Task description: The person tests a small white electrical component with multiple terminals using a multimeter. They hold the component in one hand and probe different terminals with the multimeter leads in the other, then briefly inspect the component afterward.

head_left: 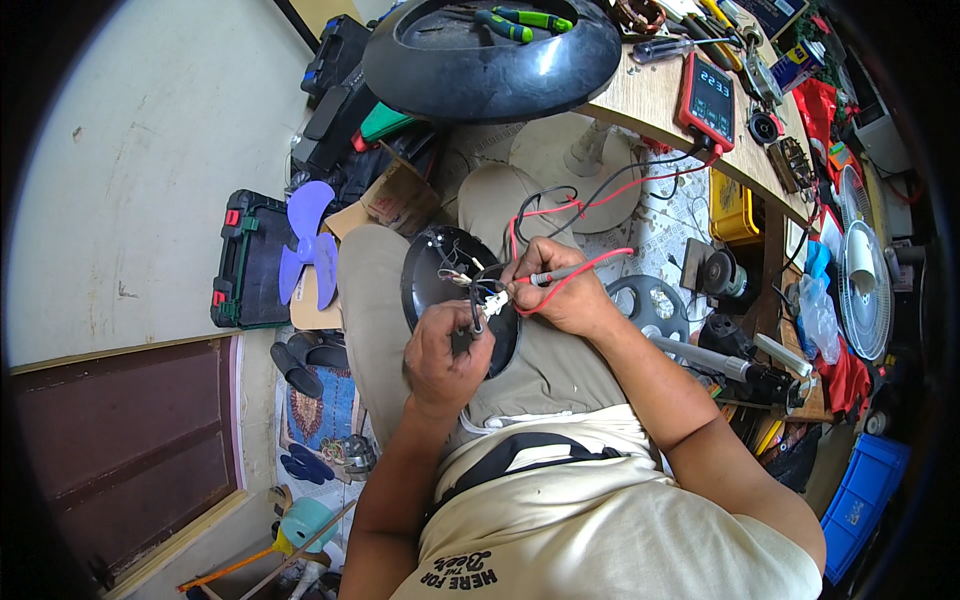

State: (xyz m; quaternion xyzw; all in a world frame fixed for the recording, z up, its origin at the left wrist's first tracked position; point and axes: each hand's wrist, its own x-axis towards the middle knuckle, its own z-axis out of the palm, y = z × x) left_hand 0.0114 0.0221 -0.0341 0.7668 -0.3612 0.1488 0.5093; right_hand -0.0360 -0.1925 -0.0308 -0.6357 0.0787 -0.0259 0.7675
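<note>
On my lap lies a black, round shell (423, 275), its inner side facing up with several loose wires (462, 277) in it. Over the shell, my left hand (448, 355) is closed on a black wire (476, 303). Against its fingertips sits a small white connector (494, 303). From the other side, my right hand (565, 290) pinches a red test probe (541, 279) whose tip points at the connector; whether they touch is too small to tell. Red and black test leads (600, 203) run up to a red multimeter (708, 98) with a lit screen.
A wooden table (645, 88) at the top right carries a screwdriver (665, 48) and motor parts. Beyond my knees is a large black base (490, 75) with green-handled pliers (530, 20). A purple fan blade (308, 247) leans by a toolbox (248, 260). An angle grinder (722, 272) lies right.
</note>
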